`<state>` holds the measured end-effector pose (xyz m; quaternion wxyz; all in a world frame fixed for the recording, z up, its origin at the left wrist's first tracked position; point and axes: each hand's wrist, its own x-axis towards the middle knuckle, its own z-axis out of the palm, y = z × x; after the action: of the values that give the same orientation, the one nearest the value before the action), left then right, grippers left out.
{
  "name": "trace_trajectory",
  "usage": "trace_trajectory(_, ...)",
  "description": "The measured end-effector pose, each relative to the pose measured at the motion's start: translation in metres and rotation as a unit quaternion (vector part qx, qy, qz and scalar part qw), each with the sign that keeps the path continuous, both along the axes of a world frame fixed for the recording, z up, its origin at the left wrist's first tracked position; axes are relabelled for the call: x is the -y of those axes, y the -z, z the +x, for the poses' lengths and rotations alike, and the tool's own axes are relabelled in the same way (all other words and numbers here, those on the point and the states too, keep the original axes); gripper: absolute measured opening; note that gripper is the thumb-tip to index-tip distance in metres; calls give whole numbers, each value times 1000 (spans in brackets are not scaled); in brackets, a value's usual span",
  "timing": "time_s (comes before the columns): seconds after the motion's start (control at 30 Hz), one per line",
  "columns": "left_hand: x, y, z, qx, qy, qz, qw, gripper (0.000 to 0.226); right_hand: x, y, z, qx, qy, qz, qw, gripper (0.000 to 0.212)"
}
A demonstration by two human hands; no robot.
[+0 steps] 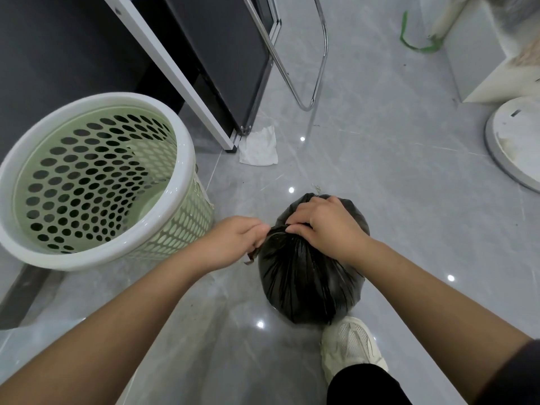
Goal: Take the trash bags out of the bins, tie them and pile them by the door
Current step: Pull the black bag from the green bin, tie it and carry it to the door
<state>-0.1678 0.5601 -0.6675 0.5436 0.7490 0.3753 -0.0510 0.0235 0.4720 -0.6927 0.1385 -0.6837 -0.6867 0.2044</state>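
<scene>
Right hand (pixel 324 226) covers trash bag (pixel 306 285) neck.

A glossy grey marble-look floor (pixel 380 176) is filling the view, reflecting small ceiling lights as bright white dots. A dark cabinet with a white frame (pixel 187 83) is standing at the upper left, and a chrome tube chair leg (pixel 317 68) is looping down beside it. A crumpled white tissue (pixel 258 147) is lying at the cabinet's foot. A round white base (pixel 514 141) is sitting at the right edge, near a green ribbon (pixel 409 39)
</scene>
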Motion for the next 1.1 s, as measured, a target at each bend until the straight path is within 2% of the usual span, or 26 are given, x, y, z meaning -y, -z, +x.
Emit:
trace_trajectory(0.03,4,-2,2,47,-78,-128,988,37,0,0,-1,8,2,4,1000,22)
trace_trajectory(0.07,8,-4,3,102,-156,-233,955,36,-1,0,-1,14,4,5,1000,22)
trace_trajectory(0.1,11,-7,4,157,-222,-296,916,35,-1,1,-1,14,4,5,1000,22)
trace_trajectory(0.13,15,-8,6,203,-271,-320,885,34,-1,1,-1,12,1,5,1000,22)
trace_trajectory(0.2,23,-3,10,252,-319,-302,862,30,-1,1,-3,7,-9,2,1000,22)
trace_trajectory(0.27,27,4,15,211,-327,-211,897,27,-2,1,-6,6,-19,-4,1000,22)
trace_trajectory(0.3,25,9,16,157,-313,-115,930,27,-3,1,-7,7,-23,-11,1000,23)
trace_trajectory(0.33,21,13,15,97,-275,17,956,25,-2,1,-7,9,-27,-18,999,23)
trace_trajectory(0.37,15,18,11,40,-213,157,964,24,-1,2,-6,11,-30,-26,999,23)
trace_trajectory(0.4,8,21,6,-1,-147,252,956,23,1,3,-3,10,-25,-32,999,23)
trace_trajectory(0.43,4,20,2,-34,-98,302,948,23,2,3,0,4,-16,-35,999,23)
trace_trajectory(0.47,2,19,-3,-51,-66,317,945,24,3,2,3,0,-6,-36,999,22)
trace_trajectory(0.6,13,14,-2,-23,13,319,948,30,2,0,5,9,-13,-31,999,22)
trace_trajectory(0.67,18,14,2,-65,74,370,924,45,1,0,1,11,-19,-28,999,22)
trace_trajectory(0.7,18,16,3,-83,106,395,909,44,1,1,0,9,-18,-30,999,22)
trace_trajectory(0.73,17,18,3,-89,122,408,900,34,1,1,1,7,-15,-33,999,22)
trace_trajectory(0.77,15,20,2,-84,121,395,907,21,2,0,2,5,-12,-36,999,22)
trace_trajectory(0.8,13,23,1,-70,93,346,931,17,2,0,4,4,-9,-35,999,21)
trace_trajectory(0.87,12,22,1,-11,-11,120,993,29,4,-1,6,0,-2,-33,999,20)
trace_trajectory(0.9,13,20,1,42,-79,12,996,34,4,-1,6,-1,1,-34,999,21)
trace_trajectory(0.93,16,18,2,91,-144,-75,982,37,5,0,5,-2,2,-36,999,21)
trace_trajectory(1.0,21,14,7,184,-269,-196,925,36,5,2,3,-6,3,-37,999,22)
trace_trajectory(1.07,25,11,15,242,-339,-252,874,29,4,3,0,-3,-7,-37,999,23)
trace_trajectory(1.1,28,11,20,247,-355,-258,864,26,3,4,-1,2,-14,-38,999,24)
